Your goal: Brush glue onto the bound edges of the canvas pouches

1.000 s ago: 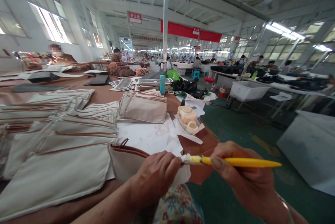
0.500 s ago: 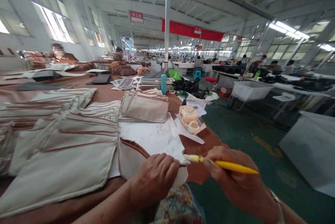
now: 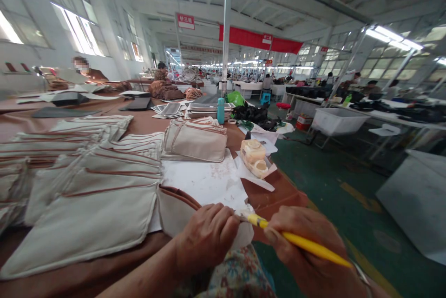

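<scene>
My left hand (image 3: 211, 230) is closed on a beige fabric piece (image 3: 174, 216) with brown edging, at the front of the table. In my right hand (image 3: 310, 247) is a yellow brush (image 3: 306, 244), gripped between thumb and fingers. Its whitish bristles touch the piece's edge just beside my left knuckles. Under the piece lies a white sheet (image 3: 205, 179) with brownish marks. Farther back on the right sits a glue-stained pale container (image 3: 253, 155) with a round opening. My left fingertips are hidden from view.
Overlapping beige pieces with brown edging (image 3: 104, 223) cover the left of the table. A smaller stack (image 3: 198, 140) lies behind the sheet, near a teal bottle (image 3: 220, 111). Right of the table is green floor with a white bin (image 3: 336, 121). A person (image 3: 92, 75) sits far left.
The brush has tilted, its handle end now lower, and its bristles have come left and slightly down to my left hand. My right hand has lowered slightly. The view has shifted a little.
</scene>
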Tool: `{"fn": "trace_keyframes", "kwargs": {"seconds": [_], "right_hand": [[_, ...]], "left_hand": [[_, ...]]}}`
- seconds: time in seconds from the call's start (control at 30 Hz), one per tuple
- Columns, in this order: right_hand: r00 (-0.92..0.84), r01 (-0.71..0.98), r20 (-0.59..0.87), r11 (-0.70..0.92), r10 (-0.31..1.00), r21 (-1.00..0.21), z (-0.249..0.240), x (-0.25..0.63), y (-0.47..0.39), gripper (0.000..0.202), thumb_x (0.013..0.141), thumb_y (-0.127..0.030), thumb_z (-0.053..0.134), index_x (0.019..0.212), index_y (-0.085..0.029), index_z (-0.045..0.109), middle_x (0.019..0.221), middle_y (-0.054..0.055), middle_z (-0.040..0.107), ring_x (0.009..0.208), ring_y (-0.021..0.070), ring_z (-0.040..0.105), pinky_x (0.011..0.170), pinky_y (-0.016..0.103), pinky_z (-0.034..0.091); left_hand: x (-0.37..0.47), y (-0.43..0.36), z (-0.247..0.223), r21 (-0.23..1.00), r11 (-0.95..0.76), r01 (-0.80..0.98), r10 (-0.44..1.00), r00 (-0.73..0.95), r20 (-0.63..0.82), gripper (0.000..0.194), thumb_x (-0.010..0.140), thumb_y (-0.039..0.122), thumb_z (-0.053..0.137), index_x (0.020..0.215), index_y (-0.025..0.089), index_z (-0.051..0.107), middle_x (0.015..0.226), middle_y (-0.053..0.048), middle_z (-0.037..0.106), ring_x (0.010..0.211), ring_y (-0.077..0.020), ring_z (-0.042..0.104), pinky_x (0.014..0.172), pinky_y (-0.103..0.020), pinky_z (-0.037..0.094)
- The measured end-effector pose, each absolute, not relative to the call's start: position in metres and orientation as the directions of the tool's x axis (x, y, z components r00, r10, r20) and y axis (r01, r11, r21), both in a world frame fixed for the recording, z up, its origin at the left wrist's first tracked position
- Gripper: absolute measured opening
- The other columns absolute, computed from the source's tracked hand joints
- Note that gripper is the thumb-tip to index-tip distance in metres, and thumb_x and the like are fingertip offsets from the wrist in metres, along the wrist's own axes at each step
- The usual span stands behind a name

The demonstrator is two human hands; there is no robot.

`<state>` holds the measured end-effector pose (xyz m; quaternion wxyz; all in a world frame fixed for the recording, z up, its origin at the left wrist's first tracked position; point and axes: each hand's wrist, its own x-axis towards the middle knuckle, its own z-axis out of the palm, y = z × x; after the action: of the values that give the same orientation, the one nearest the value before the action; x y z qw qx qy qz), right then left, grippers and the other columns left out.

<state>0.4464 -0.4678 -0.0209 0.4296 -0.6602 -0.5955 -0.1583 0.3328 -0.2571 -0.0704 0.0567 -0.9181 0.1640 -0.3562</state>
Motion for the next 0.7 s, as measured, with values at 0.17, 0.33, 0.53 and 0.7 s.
{"fn": "trace_keyframes", "kwargs": {"seconds": [0.17,0.33,0.53,0.7], "right_hand": [[0.446,0.801,0.648,0.047,0.617,-0.597,-0.021,0.448,-0.466,0.017,0.098,-0.026,0.06,0.082,-0.022,0.065,0.072,-0.001,0.064,0.058,0.0132,0.058,0.053,0.023,0.044],[0.702,0.621,0.58,0.043,0.412,-0.782,-0.017,0.44,-0.466,0.024,0.095,-0.042,0.066,0.081,-0.022,0.067,0.07,0.001,0.061,0.055,0.0136,0.052,0.04,0.022,0.031],[0.526,0.736,0.574,0.001,0.627,-0.677,-0.01,0.445,-0.459,0.026,0.099,-0.037,0.059,0.081,-0.022,0.068,0.069,-0.001,0.062,0.058,0.0139,0.056,0.051,0.023,0.042],[0.408,0.848,0.749,0.086,0.522,-0.522,-0.003,0.429,-0.465,0.011,0.098,-0.025,0.061,0.088,-0.025,0.064,0.075,-0.003,0.064,0.059,0.011,0.058,0.054,0.02,0.044]], "left_hand": [[0.324,-0.255,-0.07,-0.283,-0.914,-0.291,-0.406,0.642,0.65,0.027,0.1,0.012,0.03,0.088,0.016,0.055,0.07,-0.003,0.058,0.061,-0.0156,0.052,0.059,-0.029,0.041],[0.317,-0.257,-0.064,-0.316,-0.9,-0.301,-0.437,0.606,0.665,0.026,0.098,0.013,0.034,0.085,0.016,0.056,0.07,-0.004,0.06,0.06,-0.0159,0.052,0.057,-0.03,0.038],[0.308,-0.256,-0.059,-0.357,-0.879,-0.315,-0.476,0.572,0.667,0.025,0.096,0.012,0.035,0.084,0.016,0.057,0.071,-0.006,0.062,0.062,-0.0167,0.053,0.057,-0.031,0.038],[0.299,-0.254,-0.056,-0.348,-0.882,-0.319,-0.472,0.575,0.668,0.024,0.097,0.013,0.036,0.086,0.015,0.057,0.069,-0.004,0.061,0.06,-0.016,0.054,0.057,-0.03,0.037]]}}
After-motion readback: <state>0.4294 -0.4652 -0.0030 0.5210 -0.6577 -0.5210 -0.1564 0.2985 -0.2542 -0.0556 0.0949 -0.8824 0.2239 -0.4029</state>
